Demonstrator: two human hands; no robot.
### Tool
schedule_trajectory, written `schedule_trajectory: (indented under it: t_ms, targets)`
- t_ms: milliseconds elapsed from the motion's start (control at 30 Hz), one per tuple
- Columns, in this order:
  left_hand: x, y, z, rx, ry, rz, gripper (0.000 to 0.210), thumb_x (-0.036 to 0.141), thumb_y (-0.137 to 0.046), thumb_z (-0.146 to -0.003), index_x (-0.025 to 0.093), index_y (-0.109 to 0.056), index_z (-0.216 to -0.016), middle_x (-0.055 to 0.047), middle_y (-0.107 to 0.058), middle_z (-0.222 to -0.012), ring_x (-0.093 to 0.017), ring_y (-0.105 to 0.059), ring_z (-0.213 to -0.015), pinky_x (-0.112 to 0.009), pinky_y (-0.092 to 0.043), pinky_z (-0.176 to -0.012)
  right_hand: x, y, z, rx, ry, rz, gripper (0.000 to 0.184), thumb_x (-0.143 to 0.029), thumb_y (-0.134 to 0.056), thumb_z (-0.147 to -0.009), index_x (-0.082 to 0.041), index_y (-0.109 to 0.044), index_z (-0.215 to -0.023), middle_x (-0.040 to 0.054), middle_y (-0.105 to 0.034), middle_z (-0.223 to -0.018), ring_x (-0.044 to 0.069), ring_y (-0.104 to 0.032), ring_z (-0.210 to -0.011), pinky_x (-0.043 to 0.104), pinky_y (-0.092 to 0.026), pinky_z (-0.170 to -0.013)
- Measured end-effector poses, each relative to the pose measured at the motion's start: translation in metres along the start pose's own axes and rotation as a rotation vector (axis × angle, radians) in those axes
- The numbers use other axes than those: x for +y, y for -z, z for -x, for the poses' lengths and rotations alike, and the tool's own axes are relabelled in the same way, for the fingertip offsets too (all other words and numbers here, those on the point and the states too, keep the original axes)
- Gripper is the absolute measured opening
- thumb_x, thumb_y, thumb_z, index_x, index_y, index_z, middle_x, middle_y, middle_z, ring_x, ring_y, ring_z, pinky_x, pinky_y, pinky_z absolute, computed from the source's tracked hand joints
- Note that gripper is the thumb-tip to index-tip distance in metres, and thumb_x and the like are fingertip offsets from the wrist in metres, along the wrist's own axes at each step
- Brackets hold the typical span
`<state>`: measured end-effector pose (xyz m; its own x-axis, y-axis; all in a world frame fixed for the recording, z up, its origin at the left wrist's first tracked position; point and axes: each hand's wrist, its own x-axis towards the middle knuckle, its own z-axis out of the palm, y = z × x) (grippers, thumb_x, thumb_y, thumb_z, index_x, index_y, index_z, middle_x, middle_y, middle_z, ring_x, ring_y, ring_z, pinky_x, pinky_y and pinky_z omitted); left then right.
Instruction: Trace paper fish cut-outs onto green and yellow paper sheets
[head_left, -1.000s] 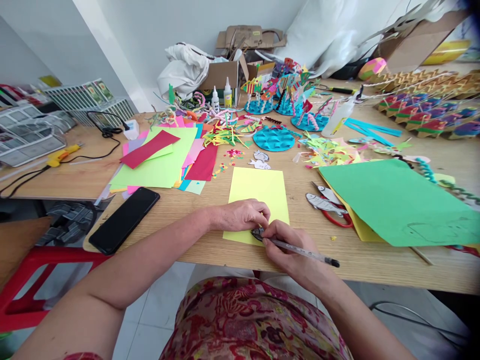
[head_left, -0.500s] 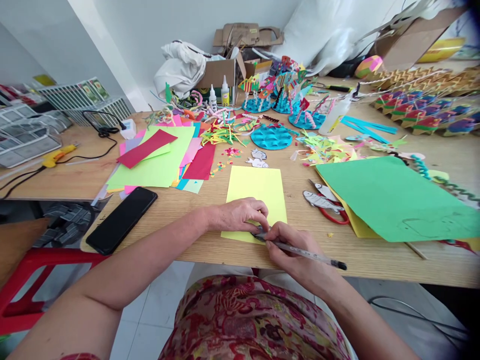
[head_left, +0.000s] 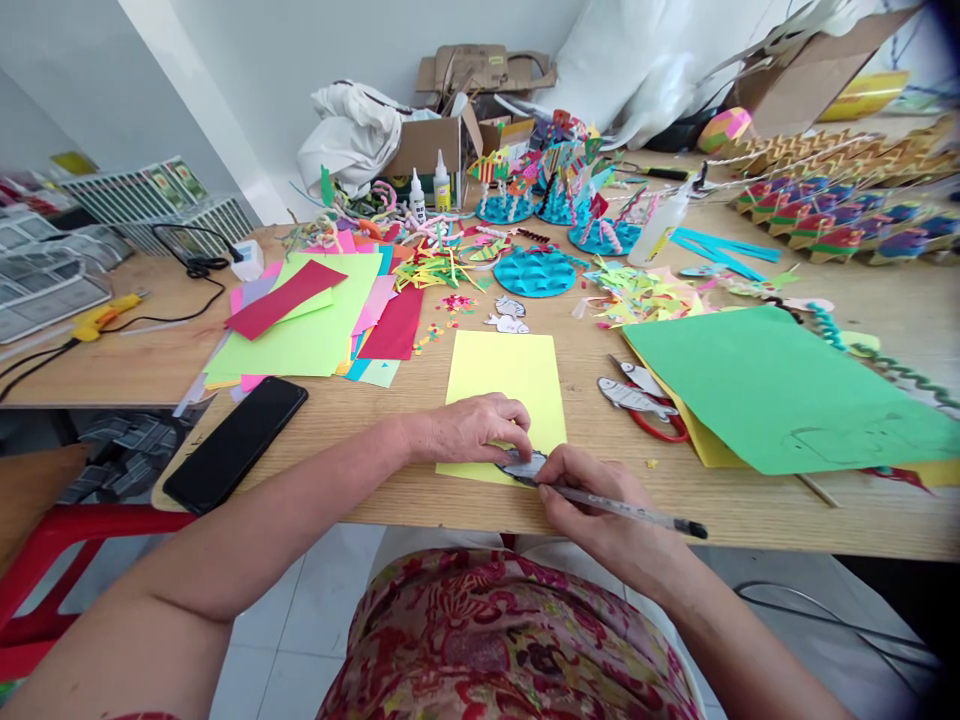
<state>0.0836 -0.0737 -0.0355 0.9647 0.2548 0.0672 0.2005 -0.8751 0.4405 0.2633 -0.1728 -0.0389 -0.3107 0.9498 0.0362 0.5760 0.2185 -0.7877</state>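
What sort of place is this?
Probably a paper-craft workroom, judging by the pile of coloured paper, red-handled scissors and striped paper fish standing above a blue base.

Two hands (head_left: 480,428), one pen (head_left: 622,508), five pale fish cutouts (head_left: 527,467), three bottles (head_left: 663,226), one phone (head_left: 236,445), one pair of scissors (head_left: 663,434).

Soft light brightens the desk (head_left: 360,408); shadows are faint, distortion stretches the edges, and dark blur rims two o'clock.
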Motion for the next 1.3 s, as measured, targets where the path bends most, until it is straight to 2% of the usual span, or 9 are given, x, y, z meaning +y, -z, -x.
schedule_trajectory:
  t_ms: [167, 267, 400, 500, 967, 1300]
  targets:
    - [0.016, 0.002, -0.004, -0.02, 0.028, -0.158, 0.011, 0.015, -0.054, -0.086, 0.015, -0.065, -0.086, -0.006, -0.058, -0.085, -0.016, -0.05, -0.079, -0.025, -0.04, -0.074, 0.0, 0.0, 0.0, -0.007, -0.01, -0.009, 0.008, -0.02, -0.045, -0.073, -0.02, -0.052, -0.069, -0.0066, -0.045, -0.048, 0.009, -0.036, -0.043, 0.021, -0.027, -0.043]
    - [0.026, 0.002, -0.007, -0.09, 0.095, -0.125, 0.016, 0.006, -0.049, -0.086, 0.013, -0.063, -0.081, -0.004, -0.057, -0.078, -0.014, -0.052, -0.073, -0.022, -0.04, -0.067, 0.0, 0.001, 0.0, -0.016, -0.004, -0.023, 0.009, -0.019, -0.045, -0.073, -0.02, -0.052, -0.067, -0.0062, -0.046, -0.048, 0.009, -0.037, -0.043, 0.021, -0.027, -0.043]
    - [0.033, 0.001, -0.01, -0.147, 0.223, -0.052, 0.015, 0.008, -0.049, -0.087, 0.013, -0.063, -0.086, -0.004, -0.059, -0.084, -0.013, -0.056, -0.077, -0.02, -0.041, -0.07, 0.0, 0.0, 0.0, -0.009, 0.027, -0.014, 0.009, -0.017, -0.045, -0.072, -0.02, -0.052, -0.067, -0.006, -0.048, -0.05, 0.009, -0.038, -0.044, 0.021, -0.029, -0.044]
    - [0.034, 0.001, -0.011, -0.166, 0.257, -0.053, 0.012, 0.011, -0.052, -0.087, 0.011, -0.063, -0.088, -0.006, -0.06, -0.086, -0.015, -0.057, -0.082, -0.021, -0.042, -0.073, 0.001, 0.0, 0.0, -0.01, 0.025, -0.014, 0.01, -0.016, -0.044, -0.073, -0.02, -0.052, -0.068, -0.006, -0.049, -0.051, 0.009, -0.039, -0.045, 0.021, -0.029, -0.045]
    - [0.034, -0.002, -0.009, -0.108, 0.247, -0.041, 0.008, 0.013, -0.056, -0.085, 0.01, -0.062, -0.091, -0.006, -0.059, -0.088, -0.015, -0.056, -0.084, -0.021, -0.042, -0.075, 0.002, 0.0, 0.004, 0.008, 0.03, -0.002, 0.009, -0.014, -0.045, -0.072, -0.02, -0.049, -0.066, -0.0073, -0.042, -0.048, 0.008, -0.034, -0.042, 0.02, -0.026, -0.044]
    - [0.038, 0.001, -0.007, -0.117, 0.276, -0.041, 0.008, 0.014, -0.055, -0.086, 0.011, -0.061, -0.091, -0.005, -0.058, -0.088, -0.015, -0.055, -0.084, -0.021, -0.041, -0.073, 0.002, 0.003, 0.004, 0.01, -0.024, -0.039, 0.008, -0.018, -0.045, -0.072, -0.02, -0.05, -0.066, -0.0063, -0.044, -0.049, 0.008, -0.036, -0.044, 0.021, -0.025, -0.043]
